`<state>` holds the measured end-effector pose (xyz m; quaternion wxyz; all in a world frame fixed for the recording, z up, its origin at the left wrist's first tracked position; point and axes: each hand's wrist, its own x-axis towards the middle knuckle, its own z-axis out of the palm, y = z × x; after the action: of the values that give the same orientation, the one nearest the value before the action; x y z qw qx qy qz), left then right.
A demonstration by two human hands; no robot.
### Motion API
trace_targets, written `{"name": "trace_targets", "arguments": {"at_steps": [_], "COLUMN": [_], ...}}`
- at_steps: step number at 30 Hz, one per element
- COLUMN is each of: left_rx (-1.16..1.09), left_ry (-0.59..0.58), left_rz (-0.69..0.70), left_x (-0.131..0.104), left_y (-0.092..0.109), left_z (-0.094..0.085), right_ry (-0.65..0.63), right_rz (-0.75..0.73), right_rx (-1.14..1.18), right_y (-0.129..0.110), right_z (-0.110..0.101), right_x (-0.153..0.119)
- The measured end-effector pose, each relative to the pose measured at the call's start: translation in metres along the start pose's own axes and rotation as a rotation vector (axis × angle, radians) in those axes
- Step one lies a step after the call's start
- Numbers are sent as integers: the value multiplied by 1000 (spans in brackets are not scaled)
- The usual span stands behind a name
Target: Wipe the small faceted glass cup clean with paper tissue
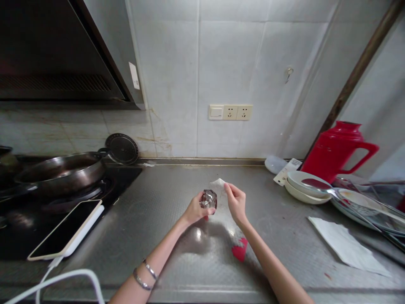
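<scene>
My left hand point(193, 210) is closed around a small faceted glass jar point(209, 200) with a greyish-brown tint, held above the metal counter. Just to its right, my right hand point(236, 202) pinches a thin white scrap point(219, 182), perhaps tissue, between thumb and fingertips. The scrap sticks out to the left of those fingers, apart from the jar. On the counter below my right wrist lies a ragged red piece point(239, 249); what it is made of I cannot tell. Another bit of red shows just under the jar.
A pan point(68, 175) sits on the stove at left, near a phone on a power bank point(68, 232) with a white cable. At right are a red thermos jug point(337, 150), stacked bowls point(305, 194), plates with utensils, and a folded white tissue point(346, 245).
</scene>
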<state>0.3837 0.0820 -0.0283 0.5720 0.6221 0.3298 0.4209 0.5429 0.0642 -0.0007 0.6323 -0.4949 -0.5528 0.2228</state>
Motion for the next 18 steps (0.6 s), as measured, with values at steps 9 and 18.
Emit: {"name": "trace_targets", "arguments": {"at_steps": [9,18], "left_rx": [-2,-93], "left_ry": [78,80], "left_rz": [20,-21], "left_x": [-2,-2], "left_y": [11,4], "left_z": [6,9], "right_ry": [-331,-378], "right_rz": [-260,-500], "right_rx": [7,-25], "right_y": [3,-1], "right_z": [12,4], "right_x": [-6,-9]}}
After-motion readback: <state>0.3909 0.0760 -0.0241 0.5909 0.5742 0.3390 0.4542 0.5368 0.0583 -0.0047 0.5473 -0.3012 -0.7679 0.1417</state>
